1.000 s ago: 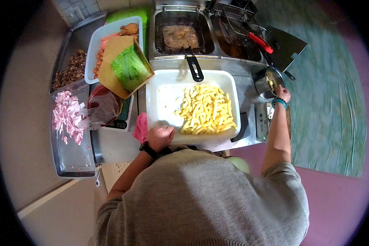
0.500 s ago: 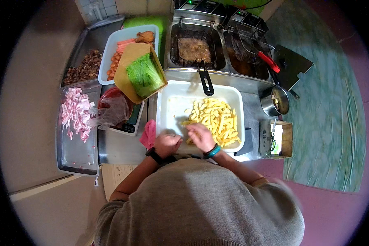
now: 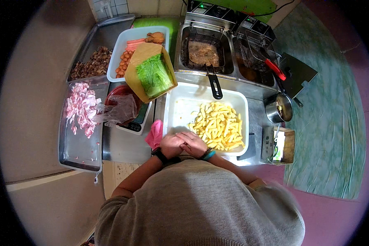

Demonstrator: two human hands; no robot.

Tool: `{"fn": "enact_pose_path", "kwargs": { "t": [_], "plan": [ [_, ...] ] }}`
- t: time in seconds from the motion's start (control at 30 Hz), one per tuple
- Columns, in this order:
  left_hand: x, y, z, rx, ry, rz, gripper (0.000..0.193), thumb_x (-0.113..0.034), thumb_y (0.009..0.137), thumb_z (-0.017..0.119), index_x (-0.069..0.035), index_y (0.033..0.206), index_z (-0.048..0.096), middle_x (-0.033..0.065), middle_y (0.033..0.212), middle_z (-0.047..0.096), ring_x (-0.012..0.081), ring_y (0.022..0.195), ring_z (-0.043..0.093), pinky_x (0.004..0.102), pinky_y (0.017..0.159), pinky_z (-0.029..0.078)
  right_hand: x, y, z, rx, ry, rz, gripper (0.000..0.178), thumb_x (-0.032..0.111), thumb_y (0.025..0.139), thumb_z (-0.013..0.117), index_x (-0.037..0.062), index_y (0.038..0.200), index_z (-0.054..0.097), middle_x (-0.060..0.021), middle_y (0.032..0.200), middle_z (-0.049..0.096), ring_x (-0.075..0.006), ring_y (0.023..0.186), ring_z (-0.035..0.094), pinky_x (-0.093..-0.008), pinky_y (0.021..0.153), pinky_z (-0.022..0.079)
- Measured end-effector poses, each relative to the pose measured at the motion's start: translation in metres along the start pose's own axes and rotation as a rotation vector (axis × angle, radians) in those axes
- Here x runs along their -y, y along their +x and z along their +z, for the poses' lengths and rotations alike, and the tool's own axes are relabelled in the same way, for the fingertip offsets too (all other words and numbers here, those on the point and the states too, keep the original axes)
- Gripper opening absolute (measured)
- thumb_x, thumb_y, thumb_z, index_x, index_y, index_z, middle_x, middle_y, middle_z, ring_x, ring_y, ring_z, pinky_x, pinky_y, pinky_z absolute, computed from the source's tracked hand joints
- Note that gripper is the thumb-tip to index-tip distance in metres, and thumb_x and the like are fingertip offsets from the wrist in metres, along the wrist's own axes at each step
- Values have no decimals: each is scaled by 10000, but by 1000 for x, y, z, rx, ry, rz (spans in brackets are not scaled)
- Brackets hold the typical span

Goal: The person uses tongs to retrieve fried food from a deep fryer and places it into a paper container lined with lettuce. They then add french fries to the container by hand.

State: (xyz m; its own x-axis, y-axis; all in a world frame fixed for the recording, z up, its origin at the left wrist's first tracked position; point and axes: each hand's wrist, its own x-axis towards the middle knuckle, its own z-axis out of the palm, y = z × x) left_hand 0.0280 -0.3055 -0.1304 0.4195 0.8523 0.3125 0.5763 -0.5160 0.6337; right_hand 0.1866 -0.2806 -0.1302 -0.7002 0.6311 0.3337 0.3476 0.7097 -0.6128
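Note:
My left hand [image 3: 171, 146] and my right hand [image 3: 195, 144] are clasped at the near edge of a white plastic tub [image 3: 177, 93]. The right one's fingers lie over the left one's, which are curled and partly hidden. No food or tool shows in either hand. Pale yellow French fries [image 3: 218, 125] are heaped in the right part of the tub, just beyond my right hand. A pink cloth [image 3: 154, 134] lies next to my left wrist.
Beyond the tub a fryer basket with a black handle [image 3: 216, 87] sits in bubbling oil. A second, red-handled basket [image 3: 275, 69] is to its right. Left stand a lettuce-lined paper box [image 3: 153, 76], a scale [image 3: 132, 128] and a tray of pink meat slices [image 3: 81, 107]. A saucepan [image 3: 278, 107] stands right.
My hands, apart over the tub before, have come together at its near edge. My right hand has drawn back from the fries. The whole view has shifted slightly.

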Motion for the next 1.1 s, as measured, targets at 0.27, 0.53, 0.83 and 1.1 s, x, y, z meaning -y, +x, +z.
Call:
{"fn": "enact_pose_path", "kwargs": {
  "t": [0.27, 0.53, 0.83, 1.1],
  "plan": [
    [-9, 2, -3, -63, 136, -98, 142, -227, 788, 520, -100, 788, 584, 99, 717, 583, 289, 668, 568, 395, 583, 450, -33, 32, -37, -571, 1283, 851, 509, 432, 935, 196, 48, 1016, 520, -102, 885, 609, -214, 856, 598, -338, 782, 499],
    [7, 25, -48, -970, -359, -426, 446, -110, 854, 473, 49, 1237, 311, 184, 1200, 413, 276, 1116, 409, 335, 922, 338, -117, 97, -143, -254, 1952, 922, 423, 319, 942, 246, -36, 1088, 422, -150, 915, 553, -203, 713, 548, -297, 622, 491],
    [91, 59, -65, -1027, -922, -518, 400, -182, 872, 515, 36, 1184, 392, 104, 1120, 486, 176, 1001, 460, 280, 884, 349, -86, 106, -148, -209, 1490, 875, 210, 213, 937, 364, 50, 940, 495, 41, 610, 412, -44, 433, 334, -198, 391, 297],
    [114, 75, -59, -995, -1145, -715, 341, -149, 856, 513, -16, 1155, 416, 81, 1103, 488, 210, 976, 492, 309, 814, 423, -71, 88, -132, -258, 1364, 781, 268, 255, 935, 372, 86, 1124, 460, 22, 605, 404, -63, 438, 327, -216, 392, 313]
  ]
}}
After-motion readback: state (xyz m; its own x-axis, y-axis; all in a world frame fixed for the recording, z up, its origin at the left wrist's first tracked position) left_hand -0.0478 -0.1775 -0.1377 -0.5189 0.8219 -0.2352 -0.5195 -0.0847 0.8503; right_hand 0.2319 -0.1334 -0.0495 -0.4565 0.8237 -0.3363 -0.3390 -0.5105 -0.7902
